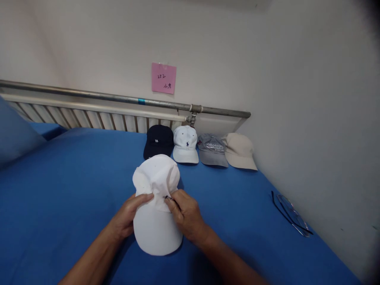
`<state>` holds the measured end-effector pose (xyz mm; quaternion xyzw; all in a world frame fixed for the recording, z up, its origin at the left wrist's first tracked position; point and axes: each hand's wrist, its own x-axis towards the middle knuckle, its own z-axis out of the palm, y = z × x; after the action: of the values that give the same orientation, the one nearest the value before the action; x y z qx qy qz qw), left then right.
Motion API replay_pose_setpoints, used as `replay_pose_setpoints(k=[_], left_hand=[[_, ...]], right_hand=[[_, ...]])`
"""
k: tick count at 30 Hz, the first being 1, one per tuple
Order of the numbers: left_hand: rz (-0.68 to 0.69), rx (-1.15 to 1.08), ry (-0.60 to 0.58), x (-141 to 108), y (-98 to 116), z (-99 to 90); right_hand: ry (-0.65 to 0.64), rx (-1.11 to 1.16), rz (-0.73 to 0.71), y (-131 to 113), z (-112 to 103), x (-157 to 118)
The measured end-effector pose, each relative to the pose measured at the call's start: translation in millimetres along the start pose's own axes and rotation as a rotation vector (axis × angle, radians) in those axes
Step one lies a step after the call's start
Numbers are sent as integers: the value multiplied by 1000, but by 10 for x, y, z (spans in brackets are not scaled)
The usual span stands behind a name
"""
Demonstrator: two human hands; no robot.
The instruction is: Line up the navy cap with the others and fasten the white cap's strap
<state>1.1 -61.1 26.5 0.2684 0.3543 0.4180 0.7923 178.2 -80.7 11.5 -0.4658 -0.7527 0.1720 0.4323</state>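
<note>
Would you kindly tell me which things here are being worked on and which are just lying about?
In hand: white cap, pinched by left hand and right hand.

Lying about: navy cap, pale cap, grey cap, beige cap, glasses, pink note.

Matt white cloth cap (156, 206), smooth blue fabric sheet (74, 178), metal pipe (89, 95).

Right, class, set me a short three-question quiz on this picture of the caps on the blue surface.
1. True or false: both hands grip the white cap where crown meets brim.
2. How many caps stand in the row by the radiator?
3. Which lies at the right, near the wall: A a pen, B glasses, C a phone?

Key
1. True: left hand and right hand pinch it there.
2. Four: navy cap, white logo cap, grey cap, beige cap.
3. B.
</note>
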Motion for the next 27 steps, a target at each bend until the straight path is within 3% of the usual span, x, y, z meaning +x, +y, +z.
replay_pose_setpoints(k=[10,14,17,21,24,27], left_hand=[[-96,-129,8,23,18,-87],[-129,-244,124,-23,106,-92],[-79,-302,213,-66,177,-98],[4,-349,283,-114,246,-111],[14,-387,296,-148,295,-99],[-11,-412,318,-166,329,-81]], right_hand=[[137,213,186,136,-28,-27],[165,269,357,217,11,9],[166,448,580,242,42,40],[39,913,851,175,71,35],[-78,1184,918,78,107,-1],[-124,1315,951,12,143,-22]])
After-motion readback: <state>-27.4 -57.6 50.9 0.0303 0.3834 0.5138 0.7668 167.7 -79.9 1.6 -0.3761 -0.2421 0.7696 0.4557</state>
